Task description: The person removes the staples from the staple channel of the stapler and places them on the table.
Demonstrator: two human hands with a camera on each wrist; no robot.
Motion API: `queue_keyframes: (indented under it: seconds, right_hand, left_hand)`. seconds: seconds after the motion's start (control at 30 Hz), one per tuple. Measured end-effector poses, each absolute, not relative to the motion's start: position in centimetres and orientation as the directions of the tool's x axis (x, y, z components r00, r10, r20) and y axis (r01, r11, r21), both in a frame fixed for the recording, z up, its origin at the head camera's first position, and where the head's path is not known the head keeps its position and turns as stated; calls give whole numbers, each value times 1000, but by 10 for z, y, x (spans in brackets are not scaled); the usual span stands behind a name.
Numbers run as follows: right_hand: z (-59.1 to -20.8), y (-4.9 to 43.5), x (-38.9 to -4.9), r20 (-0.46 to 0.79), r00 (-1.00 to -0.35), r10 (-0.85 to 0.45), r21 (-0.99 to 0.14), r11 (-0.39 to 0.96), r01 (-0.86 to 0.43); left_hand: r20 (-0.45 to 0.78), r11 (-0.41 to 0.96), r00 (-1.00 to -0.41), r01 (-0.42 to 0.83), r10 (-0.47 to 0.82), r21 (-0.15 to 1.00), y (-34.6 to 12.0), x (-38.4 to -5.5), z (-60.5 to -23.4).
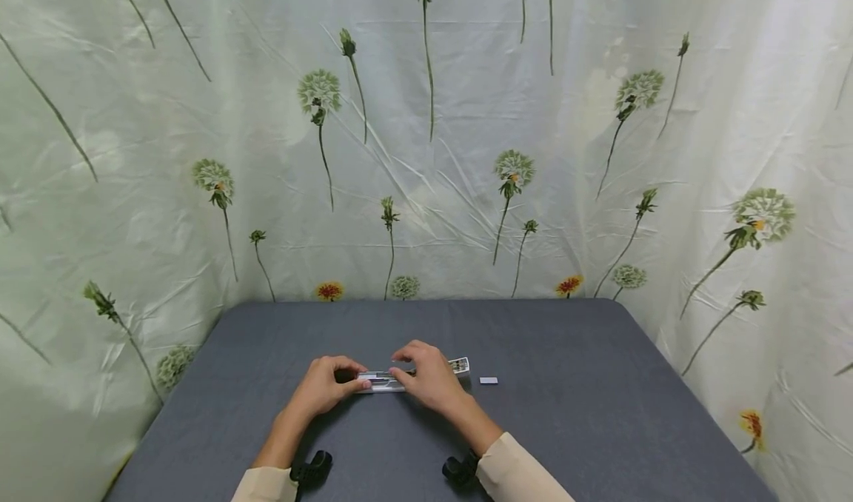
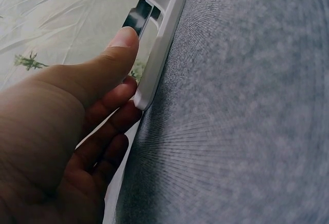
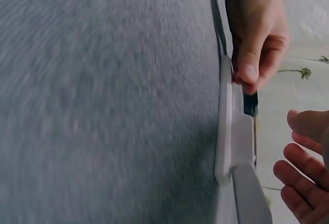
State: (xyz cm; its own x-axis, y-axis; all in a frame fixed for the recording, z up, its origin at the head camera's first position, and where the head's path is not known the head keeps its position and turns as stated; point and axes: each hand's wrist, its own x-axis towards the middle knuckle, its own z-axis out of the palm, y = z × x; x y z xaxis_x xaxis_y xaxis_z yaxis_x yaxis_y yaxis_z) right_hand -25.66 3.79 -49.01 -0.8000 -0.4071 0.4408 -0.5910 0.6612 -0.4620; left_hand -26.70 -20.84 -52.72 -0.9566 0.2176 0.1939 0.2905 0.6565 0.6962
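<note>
On the table lies a long, narrow white plastic device (image 1: 383, 387) with a raised part and a dark strip along it. My left hand (image 1: 323, 386) pinches its left end. In the left wrist view, the left thumb (image 2: 113, 62) lies by the dark strip, with the fingers curled at the rounded end of the white base (image 2: 162, 54). My right hand (image 1: 429, 376) is over the device's right part, its fingers apart and loosely bent. In the right wrist view, the right fingers (image 3: 300, 175) hold nothing beside the raised white part (image 3: 241, 139).
A small pale rectangular piece (image 1: 489, 380) lies on the table just right of the device. The dark grey table (image 1: 566, 428) reaches back to a flower-patterned curtain (image 1: 453, 191), which also hangs along both sides.
</note>
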Motion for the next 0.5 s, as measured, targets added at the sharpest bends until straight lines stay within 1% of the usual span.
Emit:
queue_keyframes:
  seconds: [0.3, 0.5]
  right_hand:
    - [-502, 22, -259, 400, -800, -448, -507, 619, -600]
    - [-505, 18, -259, 376, -808, -453, -475, 654, -588]
  left_hand:
    - [207, 657, -952, 307, 227, 689, -210, -267, -528]
    - [204, 650, -952, 305, 228, 696, -210, -268, -528]
